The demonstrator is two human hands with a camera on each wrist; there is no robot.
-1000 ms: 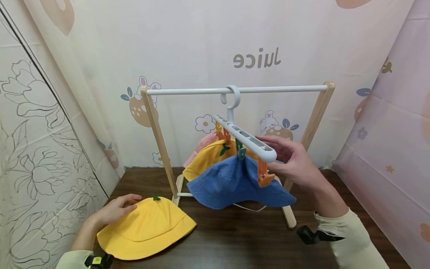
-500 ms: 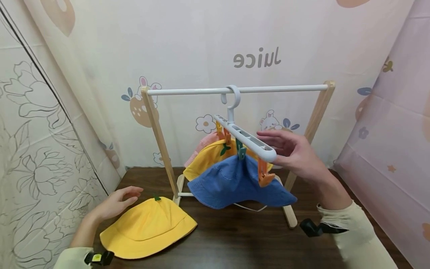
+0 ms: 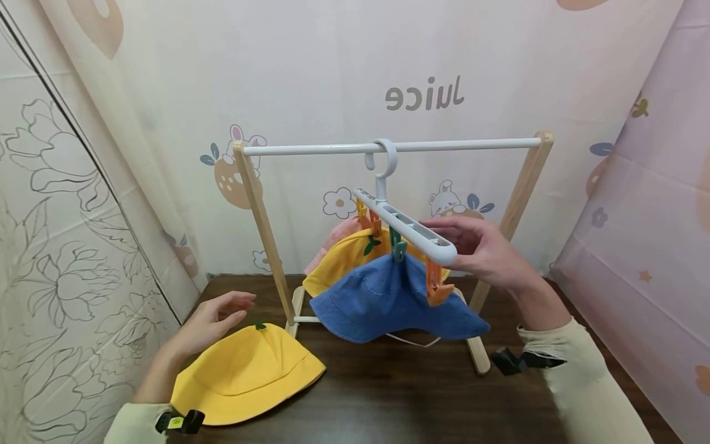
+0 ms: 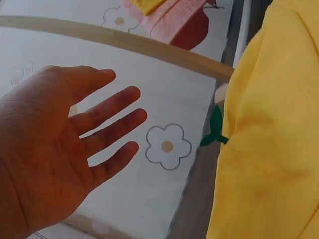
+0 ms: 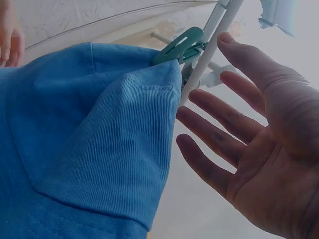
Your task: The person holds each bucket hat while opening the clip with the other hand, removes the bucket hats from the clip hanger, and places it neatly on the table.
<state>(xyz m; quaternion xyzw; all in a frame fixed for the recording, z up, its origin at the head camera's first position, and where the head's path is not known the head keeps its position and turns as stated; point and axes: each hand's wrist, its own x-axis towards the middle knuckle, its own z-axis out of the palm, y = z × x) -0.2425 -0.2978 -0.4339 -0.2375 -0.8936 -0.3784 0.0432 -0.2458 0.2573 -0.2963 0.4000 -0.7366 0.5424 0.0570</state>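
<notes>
My left hand (image 3: 213, 324) hovers over the crown of a yellow bucket hat (image 3: 249, 370) lying on the table; in the left wrist view its fingers are spread and hold nothing. A green leaf tab (image 4: 215, 130) sticks out from that hat's top. My right hand (image 3: 485, 254) is beside the near end of a pale grey clip hanger (image 3: 416, 231), fingers loosely extended and nothing in the palm. From the hanger a blue bucket hat (image 3: 383, 302) hangs by a green clip (image 3: 398, 250). Nearest to me, an orange clip (image 3: 437, 290) hangs without a hat.
Behind the blue hat hang another yellow hat (image 3: 333, 262) and a pink hat (image 3: 337, 237). The hanger hooks over the white rail (image 3: 471, 146) of a wooden-legged rack (image 3: 257, 216) on the dark table (image 3: 399, 401). Printed curtains (image 3: 333, 80) enclose the back and sides.
My left hand has lifted off the yellow hat on the table and moved up and to the right. The right hand has stayed by the hanger's end with only slight shifts.
</notes>
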